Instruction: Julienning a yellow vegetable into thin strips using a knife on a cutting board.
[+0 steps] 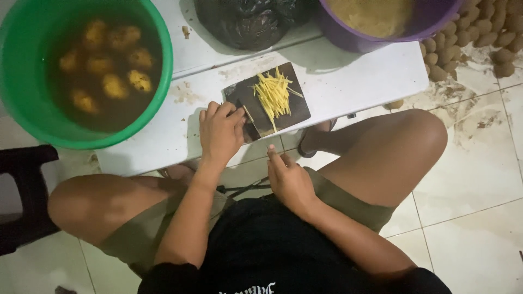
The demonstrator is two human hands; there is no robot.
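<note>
On the dark cutting board (pixel 291 111), thin yellow potato strips (pixel 272 95) lie heaped, left hand (pixel 220 133) gripping its edge.

We see one package only: a black plastic bag (pixel 248 22), crumpled and glossy, on the counter (pixel 354 76) just behind the dark cutting board (pixel 267 100), partly cut off at the top. No labels, signs or screens.

Sit over pale tiled floor (pixel 474 179), dirt-smeared; low white worktop (pixel 348 76) ahead; dark stool (pixel 22 196) at my left; dim light.
</note>
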